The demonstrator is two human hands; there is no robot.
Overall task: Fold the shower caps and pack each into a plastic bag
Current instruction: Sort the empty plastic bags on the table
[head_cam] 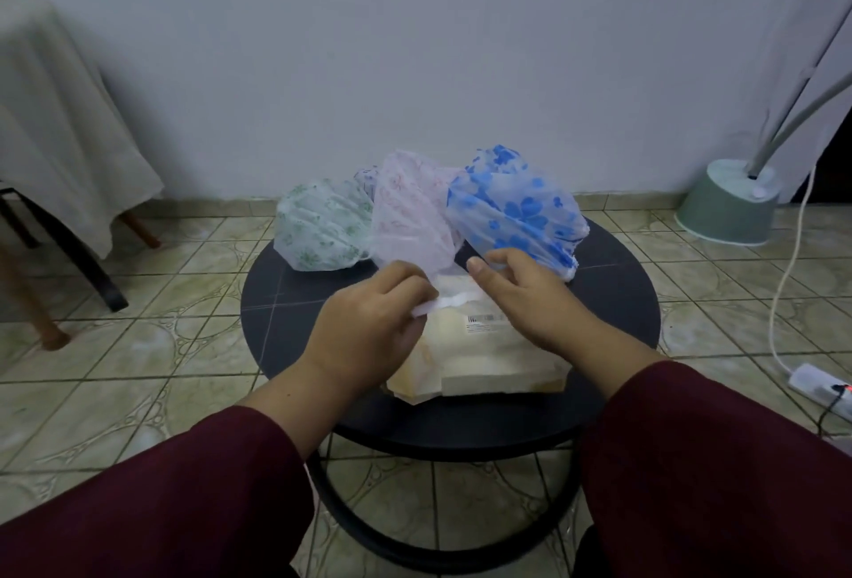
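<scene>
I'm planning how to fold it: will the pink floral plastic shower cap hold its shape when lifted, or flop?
The pink floral plastic shower cap likely flops: it crumples and billows where the left hand pinches its white elastic edge. It looks thin and translucent, so probably very light and perhaps slippery.

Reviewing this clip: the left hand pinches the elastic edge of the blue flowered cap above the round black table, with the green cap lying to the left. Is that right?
Not quite. In the head view the left hand pinches the pink cap, not the blue flowered cap. The rest holds: round black table, green cap to the left.
</scene>
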